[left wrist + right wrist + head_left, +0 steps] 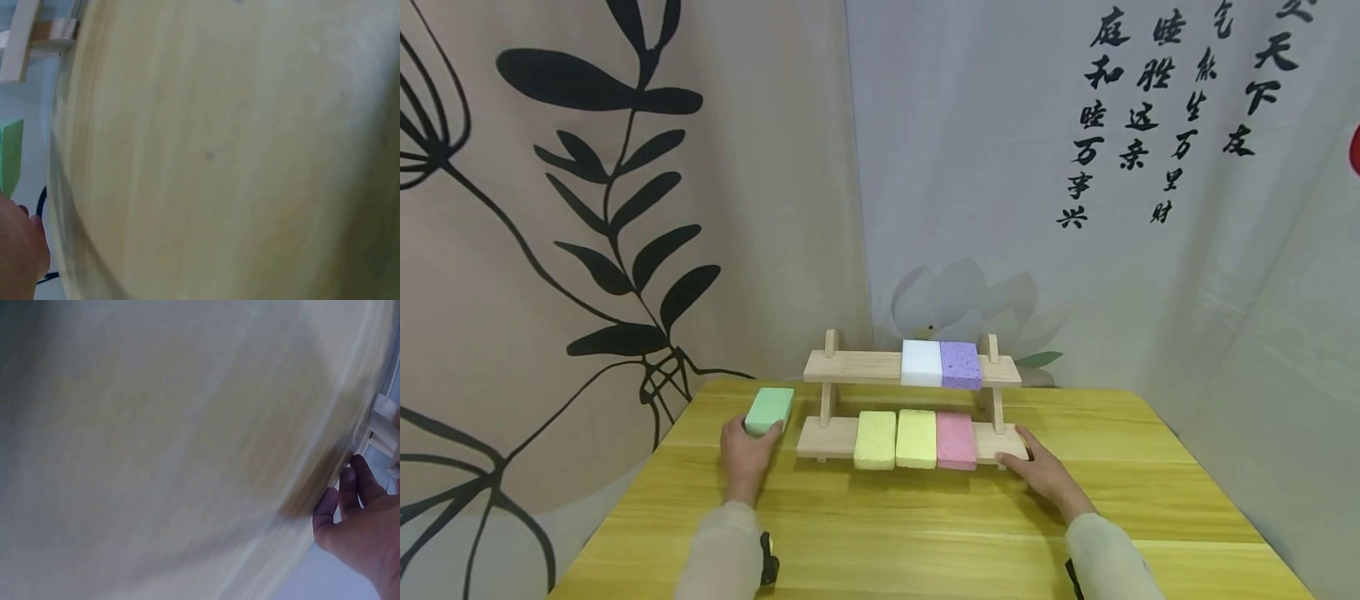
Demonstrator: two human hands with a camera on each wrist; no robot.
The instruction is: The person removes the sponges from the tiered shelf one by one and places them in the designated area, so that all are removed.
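Note:
My left hand grips a green sponge block by its near end, left of a two-tier wooden rack. In the left wrist view only part of that hand and the green sponge's edge show. My right hand holds the right end of the rack's lower shelf, thumb at the front and fingers behind. On the lower shelf lie two yellow sponges and a pink sponge. The upper shelf carries a white sponge and a purple sponge, side by side.
The rack stands toward the back of a wood-grain table. Behind the table hangs a pale curtain with dark plant prints and black writing. A second curtain wall runs along the right side.

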